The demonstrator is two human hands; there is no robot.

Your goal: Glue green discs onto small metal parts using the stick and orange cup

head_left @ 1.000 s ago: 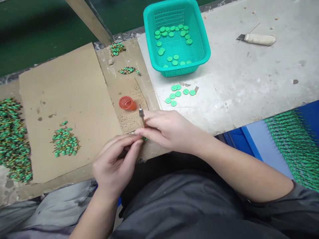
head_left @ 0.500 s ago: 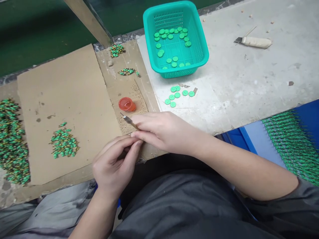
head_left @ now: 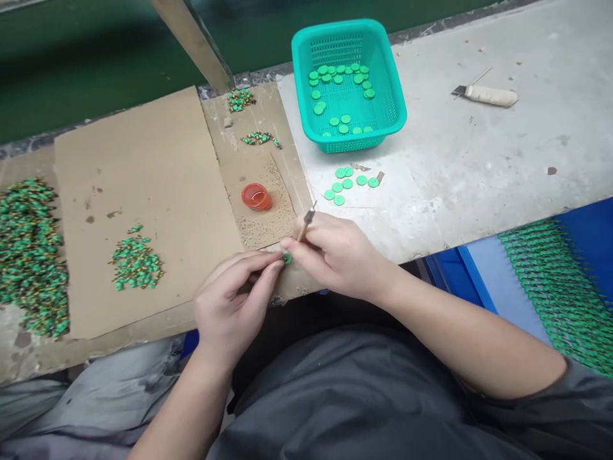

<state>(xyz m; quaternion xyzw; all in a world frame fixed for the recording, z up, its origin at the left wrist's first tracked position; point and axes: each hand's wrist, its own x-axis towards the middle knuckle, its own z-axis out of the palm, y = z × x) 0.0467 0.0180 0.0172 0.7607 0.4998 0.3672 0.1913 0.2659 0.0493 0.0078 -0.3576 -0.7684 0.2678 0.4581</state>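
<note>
My left hand (head_left: 234,300) is closed in a pinch at its fingertips on a small round green piece that looks like a button (head_left: 287,258). Close against it on the right, my right hand (head_left: 338,255) is closed around a thin wooden-handled tool (head_left: 307,220) with a dark collar and fine tip, which points up and away. The right thumb and fingertip are by the green piece; whether they touch it I cannot tell. Beyond the hands stands a small red cup (head_left: 257,197). Several loose green buttons (head_left: 347,184) lie on the white tabletop.
A teal basket (head_left: 301,83) holds more green buttons. Small green-and-gold pieces form a large heap (head_left: 31,255) and a smaller pile (head_left: 138,263) on cardboard (head_left: 138,153). A wrapped-handle blade (head_left: 491,95) lies right. Green spiky rows (head_left: 555,287) sit below the table edge.
The right hand has turned and shifted right, so the tool's tip now points up instead of left. A gap has opened between the hands, showing the green piece. The view has shifted slightly.
</note>
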